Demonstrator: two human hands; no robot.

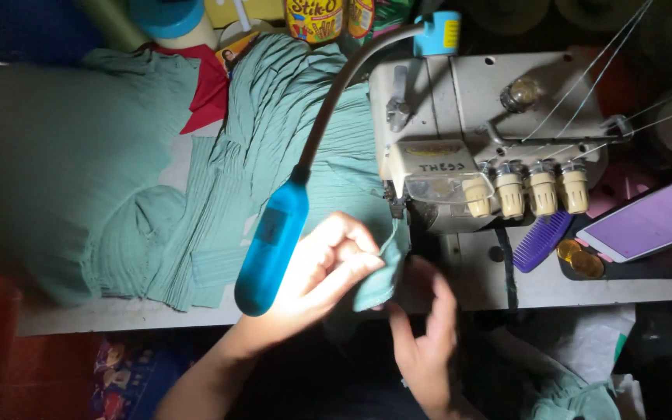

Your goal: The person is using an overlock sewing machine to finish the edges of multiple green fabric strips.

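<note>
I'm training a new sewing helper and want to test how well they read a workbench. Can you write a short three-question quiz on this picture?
1. True or false: the left hand pinches the edge of the green fabric close to the sewing machine.
2. What lies on the table just right of the machine's front? A) scissors B) a purple comb C) a tape measure
3. What is the blue lamp on the bent neck doing over the hands?

Key
1. True; the right hand is open below it, holding nothing.
2. B.
3. It shines brightly on the left hand and the cloth.
</note>
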